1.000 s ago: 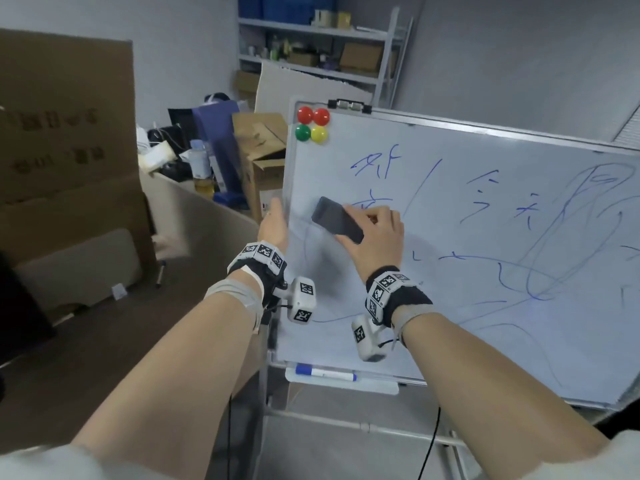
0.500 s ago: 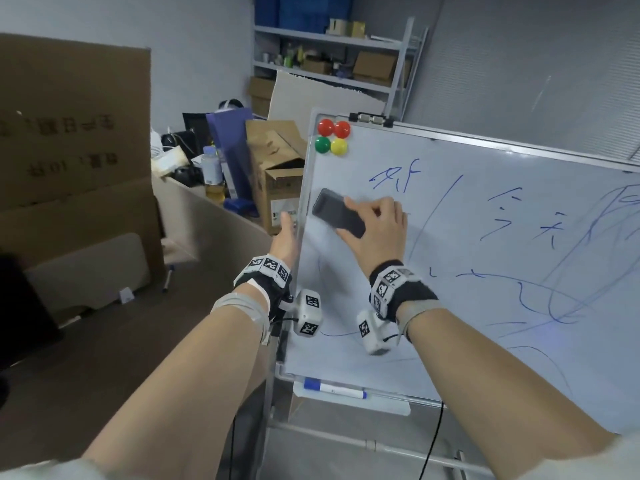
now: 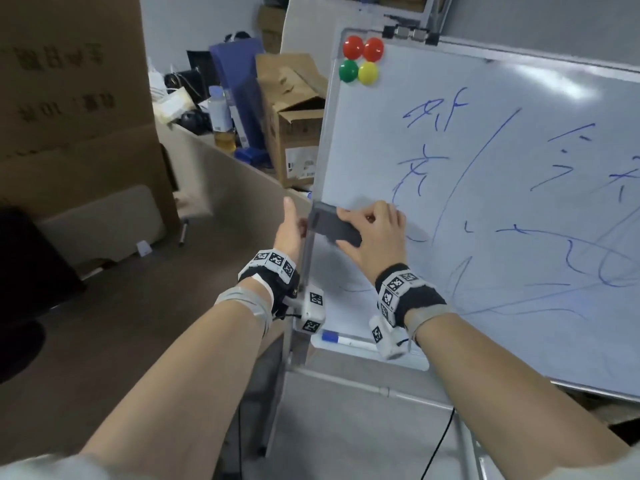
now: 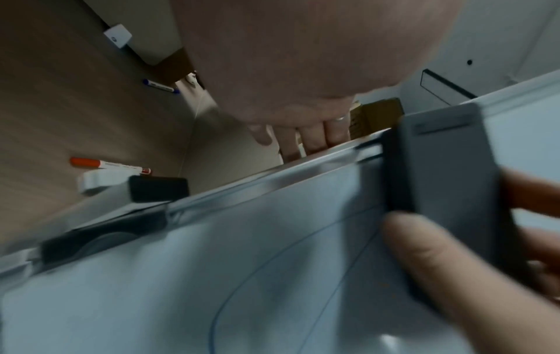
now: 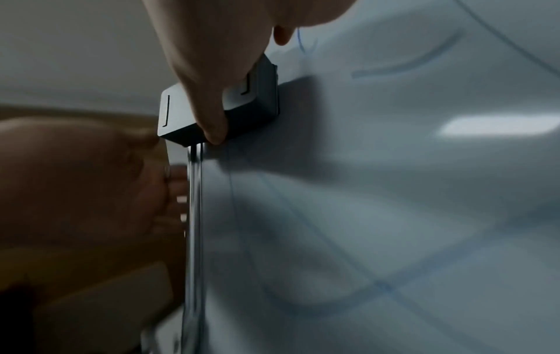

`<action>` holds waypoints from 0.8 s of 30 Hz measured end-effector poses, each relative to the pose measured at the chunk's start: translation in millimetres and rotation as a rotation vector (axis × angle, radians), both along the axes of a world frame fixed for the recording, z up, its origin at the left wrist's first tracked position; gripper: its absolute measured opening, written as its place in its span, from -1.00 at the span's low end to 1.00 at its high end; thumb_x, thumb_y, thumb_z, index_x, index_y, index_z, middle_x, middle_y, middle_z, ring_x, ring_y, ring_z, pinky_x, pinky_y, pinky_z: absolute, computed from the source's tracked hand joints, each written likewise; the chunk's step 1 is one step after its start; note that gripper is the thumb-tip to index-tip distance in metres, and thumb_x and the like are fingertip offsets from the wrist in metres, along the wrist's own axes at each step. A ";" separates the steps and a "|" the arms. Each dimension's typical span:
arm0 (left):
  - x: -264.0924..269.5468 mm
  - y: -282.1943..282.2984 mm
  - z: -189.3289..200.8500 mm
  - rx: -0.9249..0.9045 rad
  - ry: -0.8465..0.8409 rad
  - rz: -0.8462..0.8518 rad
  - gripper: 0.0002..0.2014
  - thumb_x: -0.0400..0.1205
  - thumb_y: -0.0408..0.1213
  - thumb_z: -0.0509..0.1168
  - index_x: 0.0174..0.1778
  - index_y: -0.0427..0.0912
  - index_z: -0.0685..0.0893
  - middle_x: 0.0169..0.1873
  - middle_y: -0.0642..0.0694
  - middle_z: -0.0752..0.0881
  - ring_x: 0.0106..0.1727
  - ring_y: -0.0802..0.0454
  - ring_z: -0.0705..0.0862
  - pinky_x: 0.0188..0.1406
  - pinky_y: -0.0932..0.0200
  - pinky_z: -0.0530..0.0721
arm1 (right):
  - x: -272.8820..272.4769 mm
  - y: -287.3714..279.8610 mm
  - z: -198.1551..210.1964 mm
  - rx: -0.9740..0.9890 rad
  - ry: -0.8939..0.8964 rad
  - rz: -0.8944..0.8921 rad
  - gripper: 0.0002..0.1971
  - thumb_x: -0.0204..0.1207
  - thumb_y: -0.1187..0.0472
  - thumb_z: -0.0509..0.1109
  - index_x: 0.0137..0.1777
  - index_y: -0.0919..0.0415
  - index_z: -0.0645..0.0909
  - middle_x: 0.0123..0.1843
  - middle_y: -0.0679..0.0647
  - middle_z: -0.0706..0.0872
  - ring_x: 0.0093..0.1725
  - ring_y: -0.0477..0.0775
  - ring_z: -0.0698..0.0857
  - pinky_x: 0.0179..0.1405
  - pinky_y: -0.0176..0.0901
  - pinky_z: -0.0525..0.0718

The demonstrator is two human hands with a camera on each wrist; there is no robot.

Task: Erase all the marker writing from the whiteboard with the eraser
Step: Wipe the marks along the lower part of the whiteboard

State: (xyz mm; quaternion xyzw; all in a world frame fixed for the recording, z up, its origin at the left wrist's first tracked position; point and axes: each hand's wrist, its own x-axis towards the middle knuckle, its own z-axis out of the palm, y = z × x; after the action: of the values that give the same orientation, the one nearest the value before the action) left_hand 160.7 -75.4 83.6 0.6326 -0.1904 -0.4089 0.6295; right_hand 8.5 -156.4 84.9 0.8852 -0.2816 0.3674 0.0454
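Two hands are at the left edge of the white, metal-framed whiteboard [image 3: 502, 237], which stands tilted on a grey tubular stand. We observe the right hand [image 3: 375, 239] gripping the dark grey rectangular block eraser [image 3: 334, 227], thumb on its lower long side and fingers curled over the upper side; the right wrist view confirms the eraser [image 5: 257, 95] is pressed flat against the board surface, its outer end reaching over the left frame rail. The left hand [image 3: 289, 226] holds that rail just beside the eraser: the left wrist view shows its fingers [image 4: 315, 136] wrapped behind the frame edge, while the head view shows the thumb raised and straight. Blue marker writing [image 3: 433, 116] covers most of the board, with characters at upper left, a long diagonal stroke beside them, and broad looping lines toward the right. We note fainter blue lines on the surface below the eraser. Four round magnets [image 3: 362, 60], two red, one green and one yellow, sit in the top left corner of the board. A blue-capped white marker [image 3: 341, 339] lies in the tray under the lower edge. Both wrists carry black bands with square printed tags. Behind the board we record open brown cardboard boxes [image 3: 294, 116] and a cluttered worktop [image 3: 207, 140] bearing a clear plastic bottle [image 3: 221, 123].
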 end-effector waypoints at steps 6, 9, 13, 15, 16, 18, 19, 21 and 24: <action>0.4 2.8 -60.6 0.076 0.038 0.010 0.08 0.30 0.67 -0.15 0.27 -0.14 0.76 0.23 -0.11 0.79 0.33 -0.10 0.69 0.54 -0.17 0.45 | -17.3 15.7 -85.6 0.064 0.184 0.018 -0.47 0.16 0.06 0.76 0.17 -0.08 0.73 -0.08 0.07 0.54 -0.07 0.20 0.55 0.06 0.03 0.31; -10.4 16.4 -65.4 0.108 0.045 0.004 -0.13 0.52 0.53 -0.17 0.13 -0.08 0.78 0.25 -0.14 0.77 0.35 -0.12 0.66 0.58 -0.16 0.38 | -21.4 16.7 -82.3 0.041 0.201 0.005 -0.45 0.17 0.01 0.75 0.19 -0.08 0.72 -0.06 0.08 0.56 -0.04 0.21 0.56 0.09 0.05 0.31; -22.0 27.3 -50.9 0.086 0.025 -0.002 -0.32 0.71 0.31 -0.17 0.14 -0.11 0.71 0.18 -0.16 0.75 0.24 -0.11 0.68 0.39 0.01 0.52 | -17.0 6.2 -42.3 0.051 -0.008 -0.094 -0.48 0.28 -0.08 0.67 0.27 -0.14 0.70 0.02 0.05 0.58 0.03 0.17 0.51 0.17 0.05 0.33; -26.4 29.4 -46.4 0.089 0.042 0.018 -0.30 0.72 0.29 -0.15 0.27 -0.19 0.68 0.18 -0.16 0.74 0.24 -0.11 0.69 0.33 0.05 0.53 | -16.5 1.7 -31.8 0.053 -0.077 -0.120 -0.47 0.29 -0.06 0.67 0.29 -0.14 0.69 0.04 0.05 0.56 0.05 0.16 0.49 0.19 0.03 0.33; -29.7 30.4 -45.2 0.098 0.031 0.019 -0.30 0.73 0.28 -0.14 0.29 -0.20 0.67 0.17 -0.14 0.75 0.26 -0.11 0.69 0.34 0.06 0.52 | -17.2 1.8 -33.5 0.060 -0.081 -0.123 -0.46 0.27 -0.03 0.69 0.28 -0.13 0.69 0.04 0.06 0.55 0.04 0.16 0.48 0.19 0.02 0.32; -31.6 29.1 -52.7 0.132 0.015 0.024 -0.32 0.75 0.25 -0.16 0.35 -0.17 0.65 0.24 -0.10 0.72 0.34 -0.07 0.64 0.41 0.09 0.44 | -21.7 8.3 -53.7 0.083 -0.023 -0.105 -0.44 0.21 0.01 0.72 0.25 -0.10 0.70 0.02 0.08 0.55 0.03 0.16 0.47 0.16 0.02 0.31; -32.6 28.9 -55.0 0.156 0.007 0.046 -0.33 0.75 0.23 -0.18 0.44 -0.14 0.60 0.39 -0.09 0.64 0.47 -0.05 0.53 0.49 0.08 0.32 | -25.7 13.0 -71.9 0.087 0.046 -0.082 -0.43 0.17 0.03 0.74 0.22 -0.10 0.70 0.00 0.08 0.56 0.01 0.17 0.48 0.13 0.03 0.32; -33.4 25.5 -61.4 0.209 -0.034 0.039 -0.30 0.73 0.28 -0.20 0.57 -0.06 0.50 0.58 -0.05 0.45 0.65 -0.01 0.30 0.61 0.11 0.12 | -38.3 22.6 -116.2 0.079 0.215 -0.029 -0.41 0.09 0.06 0.77 0.16 -0.11 0.70 -0.05 0.06 0.56 -0.04 0.18 0.51 0.05 0.04 0.34; -34.6 23.0 -63.6 0.250 -0.001 0.031 -0.14 0.59 0.46 -0.20 0.57 -0.06 0.48 0.59 -0.09 0.44 0.62 -0.07 0.36 0.64 0.16 0.13 | -55.9 29.6 -159.6 0.090 0.336 -0.033 -0.41 0.02 0.03 0.80 0.09 -0.12 0.70 -0.10 0.05 0.55 -0.07 0.18 0.52 0.04 0.03 0.33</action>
State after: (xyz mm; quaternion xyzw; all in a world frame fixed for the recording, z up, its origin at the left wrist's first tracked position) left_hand 126.1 -52.5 20.0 0.7094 -0.1286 -0.4194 0.5517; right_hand -47.3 -126.8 -74.7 0.9306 -0.3007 0.2006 0.0582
